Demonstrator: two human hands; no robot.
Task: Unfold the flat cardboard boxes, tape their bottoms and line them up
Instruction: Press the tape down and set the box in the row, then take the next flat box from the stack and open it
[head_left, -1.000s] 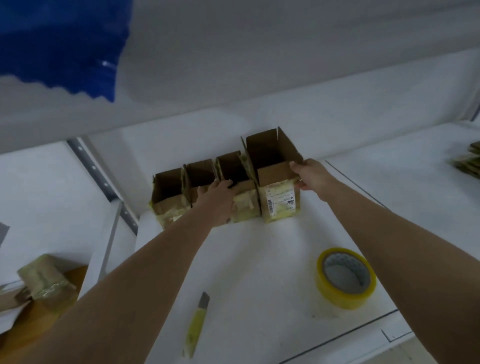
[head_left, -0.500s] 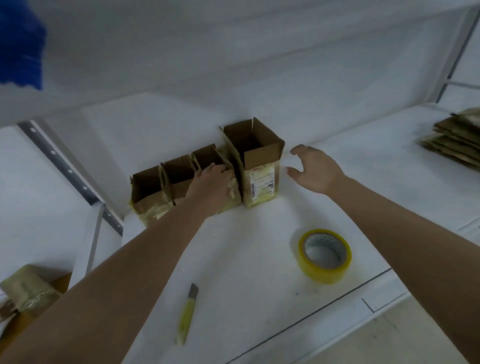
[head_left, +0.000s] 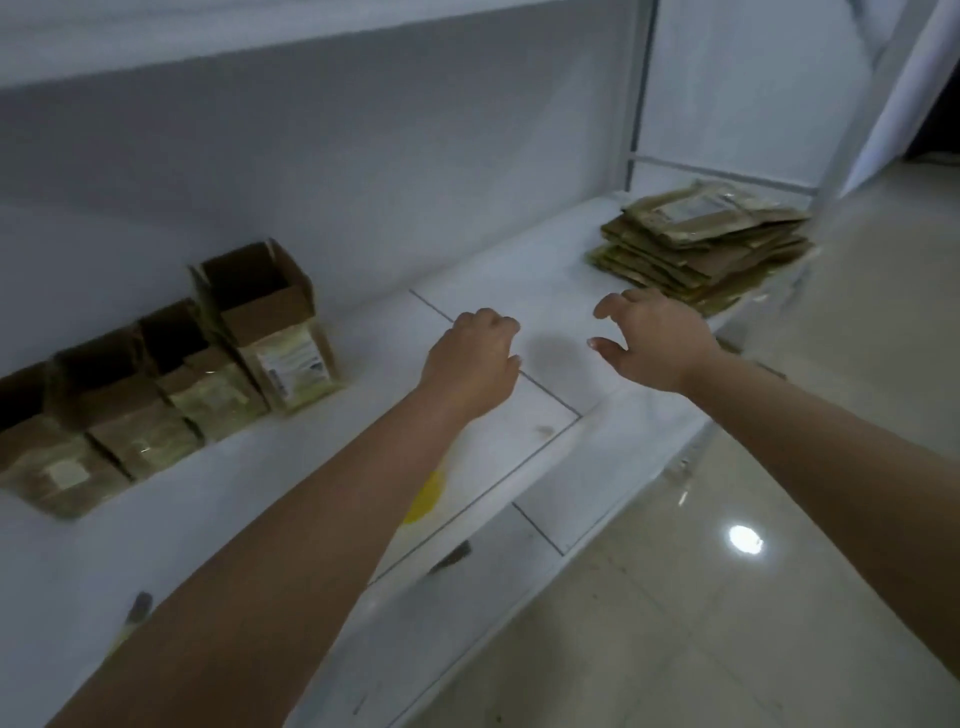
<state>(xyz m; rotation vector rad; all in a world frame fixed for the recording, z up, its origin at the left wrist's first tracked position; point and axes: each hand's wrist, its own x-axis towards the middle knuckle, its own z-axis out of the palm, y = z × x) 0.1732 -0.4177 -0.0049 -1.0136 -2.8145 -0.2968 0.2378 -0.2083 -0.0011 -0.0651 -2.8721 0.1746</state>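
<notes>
Along the back wall on the left of the white tabletop (head_left: 545, 291) stands a row of four opened cardboard boxes (head_left: 171, 374), side by side and touching, their top flaps up; the rightmost one is tallest and carries a white label on its front. Both hands hang above the bare middle of the tabletop, holding nothing. The left hand (head_left: 475, 361) has its fingers loosely curled under, knuckles up, and the right hand (head_left: 657, 345) is spread with thumb and fingers apart, palm down. Just beyond the right hand, at the far right end of the tabletop, lies a stack of flat cardboard boxes (head_left: 701, 244), untidily piled, the top one with a pale label. A sliver of the yellow tape roll (head_left: 428, 496) shows beside the left forearm, mostly hidden by it. Near the bottom left edge, the tip of a utility knife (head_left: 137, 608) shows, blurred. A glossy tiled floor (head_left: 727, 597) lies to the right.
</notes>
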